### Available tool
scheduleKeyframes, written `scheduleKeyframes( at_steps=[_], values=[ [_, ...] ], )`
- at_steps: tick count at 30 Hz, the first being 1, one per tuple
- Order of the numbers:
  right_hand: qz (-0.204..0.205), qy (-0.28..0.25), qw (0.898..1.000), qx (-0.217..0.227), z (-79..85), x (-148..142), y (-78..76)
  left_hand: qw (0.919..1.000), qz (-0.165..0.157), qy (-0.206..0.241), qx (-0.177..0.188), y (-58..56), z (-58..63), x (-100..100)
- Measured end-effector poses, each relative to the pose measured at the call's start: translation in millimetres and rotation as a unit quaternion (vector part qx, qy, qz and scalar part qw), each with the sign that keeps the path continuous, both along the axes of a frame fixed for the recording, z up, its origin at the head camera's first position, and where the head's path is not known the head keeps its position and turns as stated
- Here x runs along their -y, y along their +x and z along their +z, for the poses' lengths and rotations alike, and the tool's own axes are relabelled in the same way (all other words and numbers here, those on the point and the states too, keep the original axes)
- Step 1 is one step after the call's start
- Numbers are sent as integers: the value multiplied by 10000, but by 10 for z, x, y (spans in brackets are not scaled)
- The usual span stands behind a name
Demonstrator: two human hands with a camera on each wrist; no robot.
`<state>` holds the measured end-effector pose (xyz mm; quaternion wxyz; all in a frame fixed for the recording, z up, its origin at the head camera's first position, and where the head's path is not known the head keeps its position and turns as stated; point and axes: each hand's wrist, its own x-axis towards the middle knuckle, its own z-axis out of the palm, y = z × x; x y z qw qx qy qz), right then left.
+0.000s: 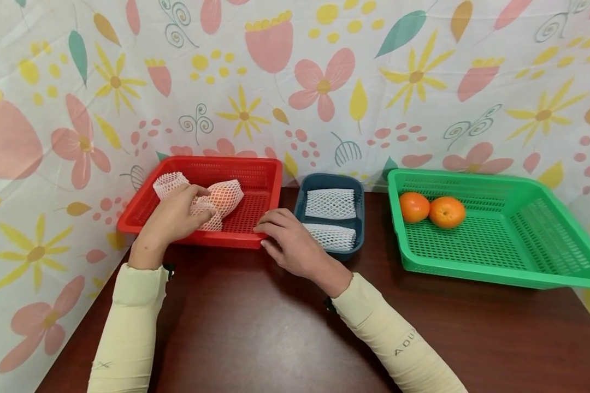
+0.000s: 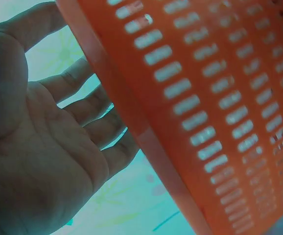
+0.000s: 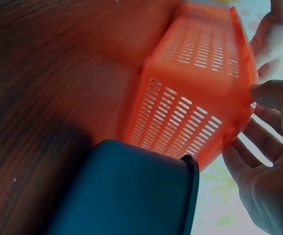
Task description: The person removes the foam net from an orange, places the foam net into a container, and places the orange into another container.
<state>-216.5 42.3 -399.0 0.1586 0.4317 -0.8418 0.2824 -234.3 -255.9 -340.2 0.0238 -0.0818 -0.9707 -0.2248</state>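
Note:
The left hand (image 1: 174,213) reaches over the front rim of the red basket (image 1: 255,238), thumb and index finger apart beside an orange in a white foam net (image 1: 228,197). In the left wrist view its fingers (image 2: 65,83) are spread and fairly straight, their tips hidden behind the rim. More white netting (image 1: 169,183) shows beyond this hand, partly covered by it. At the basket's front right corner the right hand (image 1: 292,243) holds the rim. In the right wrist view the thumb (image 3: 269,93) lies against the rim's outside, with the other fingers passing behind it.
A dark blue tray (image 1: 300,204) with two white foam nets (image 1: 330,203) stands right of the red basket. Farther right, a green basket (image 1: 472,272) contains two bare oranges (image 1: 447,212). A flowered cloth (image 1: 324,82) hangs behind the brown table (image 1: 255,322).

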Motion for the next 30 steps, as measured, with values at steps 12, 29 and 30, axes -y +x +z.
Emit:
scheduleKeyframes(
  at_steps=[12, 29, 30],
  values=[
    [19, 14, 9998, -191, -46, 13, -12, 9984, 159, -397, 383, -62, 4, 147],
    [0, -28, 10000, -17, -52, 4, -8, 9913, 235, -614, 1142, -172, -65, 128],
    [-14, -17, 10000, -9, -51, 2, -8, 9906, 239, -597, 1208, -179, -59, 124]
  ],
)
